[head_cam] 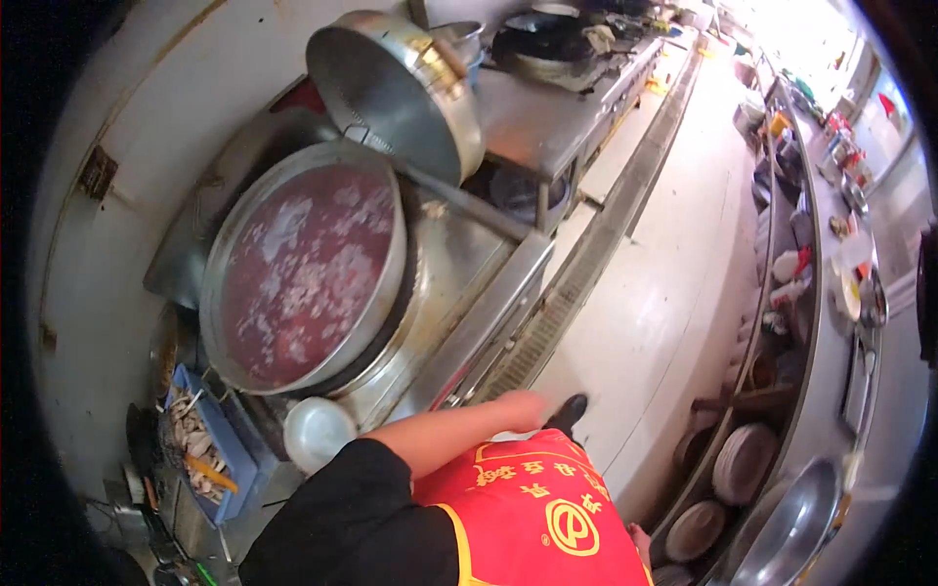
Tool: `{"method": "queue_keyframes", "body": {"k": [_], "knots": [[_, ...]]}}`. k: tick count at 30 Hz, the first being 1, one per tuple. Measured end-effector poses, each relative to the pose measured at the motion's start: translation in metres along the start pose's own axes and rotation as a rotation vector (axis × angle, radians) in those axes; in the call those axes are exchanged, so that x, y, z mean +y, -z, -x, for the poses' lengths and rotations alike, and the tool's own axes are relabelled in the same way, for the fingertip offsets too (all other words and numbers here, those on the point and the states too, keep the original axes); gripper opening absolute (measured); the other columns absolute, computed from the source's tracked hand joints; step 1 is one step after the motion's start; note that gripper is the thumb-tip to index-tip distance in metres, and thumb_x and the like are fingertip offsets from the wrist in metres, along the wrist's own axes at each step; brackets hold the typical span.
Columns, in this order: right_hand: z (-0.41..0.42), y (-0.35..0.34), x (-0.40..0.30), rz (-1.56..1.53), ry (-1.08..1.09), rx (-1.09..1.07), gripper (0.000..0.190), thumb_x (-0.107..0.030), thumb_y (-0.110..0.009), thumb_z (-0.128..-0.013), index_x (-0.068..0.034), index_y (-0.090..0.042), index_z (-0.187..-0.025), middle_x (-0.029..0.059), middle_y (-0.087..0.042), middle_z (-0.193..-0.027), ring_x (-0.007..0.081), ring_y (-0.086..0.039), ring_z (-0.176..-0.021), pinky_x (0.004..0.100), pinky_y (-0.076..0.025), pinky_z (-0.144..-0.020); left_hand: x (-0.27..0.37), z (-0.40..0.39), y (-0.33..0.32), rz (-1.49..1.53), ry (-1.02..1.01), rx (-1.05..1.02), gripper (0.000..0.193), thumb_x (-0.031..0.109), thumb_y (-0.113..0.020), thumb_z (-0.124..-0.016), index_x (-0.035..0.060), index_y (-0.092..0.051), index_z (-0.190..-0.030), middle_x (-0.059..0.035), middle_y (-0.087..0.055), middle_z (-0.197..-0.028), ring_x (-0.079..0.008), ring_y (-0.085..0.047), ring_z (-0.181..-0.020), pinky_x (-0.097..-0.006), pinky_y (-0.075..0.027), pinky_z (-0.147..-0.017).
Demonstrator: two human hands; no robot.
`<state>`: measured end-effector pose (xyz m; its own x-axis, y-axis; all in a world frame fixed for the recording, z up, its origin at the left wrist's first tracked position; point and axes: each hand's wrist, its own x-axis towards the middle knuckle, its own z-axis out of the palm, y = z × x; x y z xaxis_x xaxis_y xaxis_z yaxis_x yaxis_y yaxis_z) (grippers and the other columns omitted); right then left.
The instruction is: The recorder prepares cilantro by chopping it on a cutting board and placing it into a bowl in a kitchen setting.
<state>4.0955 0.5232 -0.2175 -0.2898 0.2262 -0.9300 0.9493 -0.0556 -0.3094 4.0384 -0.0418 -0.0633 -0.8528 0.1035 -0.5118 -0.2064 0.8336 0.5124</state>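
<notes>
My left hand [524, 410] is blurred in front of the red apron [527, 498], its forearm crossing my body. Under its fingers shows the edge of a whitish thing [513, 436], mostly hidden, and I cannot tell whether the hand grips it. Only a small part of my right hand [640, 540] peeks out low beside the apron. Left of the hands, a large round metal pot [401, 249] sits on the stove and holds reddish liquid [308, 278] with pale foam on top. A small metal bowl [320, 434] stands close to the pot, near my left elbow.
A big metal lid [396, 95] stands tilted behind the pot. Meat pieces and a yellow-handled tool lie in a blue bin [238, 469]. A floor drain grate [557, 322] runs along the stove. Shelves at right hold stacked plates [745, 463]; above is a metal basin [788, 524].
</notes>
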Motion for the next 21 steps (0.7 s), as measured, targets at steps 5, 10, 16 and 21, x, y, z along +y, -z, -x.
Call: {"method": "queue_keyframes", "body": {"k": [5,10,16,21], "knots": [[-0.029,-0.065,-0.248,0.069,0.029,-0.115,0.018,-0.024,-0.057,-0.090,-0.007,-0.054,-0.094,0.0104,-0.058,-0.070,0.0255,-0.057,-0.056,0.0380,-0.045,-0.045,-0.029,-0.051,0.076,0.027,0.377,-0.249,0.042,0.037,-0.053,-0.088,0.0067,-0.065,-0.115,-0.0183,-0.065,-0.117,-0.0342,-0.063,-0.108,-0.0460,-0.051,-0.089],[-0.032,-0.186,-0.501,0.103,0.256,-0.184,0.028,-0.028,-0.059,-0.091,-0.009,-0.054,-0.111,0.0086,-0.061,-0.081,0.0227,-0.061,-0.064,0.0364,-0.049,-0.055,-0.066,-0.157,0.103,0.314,0.547,-0.066,0.049,0.047,-0.054,-0.089,0.0024,-0.071,-0.100,-0.0204,-0.069,-0.105,-0.0363,-0.066,-0.099,-0.0464,-0.051,-0.086],[-0.043,-0.297,-0.702,0.131,0.411,-0.248,0.026,-0.026,-0.060,-0.091,-0.006,-0.053,-0.107,0.0124,-0.065,-0.084,0.0229,-0.064,-0.067,0.0352,-0.052,-0.058,-0.138,-0.348,0.120,0.012,0.317,-0.338,0.044,0.045,-0.057,-0.085,0.0039,-0.071,-0.087,-0.0204,-0.069,-0.094,-0.0366,-0.066,-0.087,-0.0476,-0.051,-0.078],[-0.074,-0.299,-0.812,0.219,0.297,-0.227,0.022,-0.025,-0.061,-0.091,-0.006,-0.055,-0.101,0.0124,-0.065,-0.080,0.0244,-0.065,-0.066,0.0371,-0.052,-0.056,-0.078,-0.541,0.332,0.102,0.477,-0.299,0.040,0.038,-0.059,-0.083,0.0033,-0.070,-0.100,-0.0219,-0.069,-0.099,-0.0346,-0.068,-0.091,-0.0469,-0.052,-0.081]]}}
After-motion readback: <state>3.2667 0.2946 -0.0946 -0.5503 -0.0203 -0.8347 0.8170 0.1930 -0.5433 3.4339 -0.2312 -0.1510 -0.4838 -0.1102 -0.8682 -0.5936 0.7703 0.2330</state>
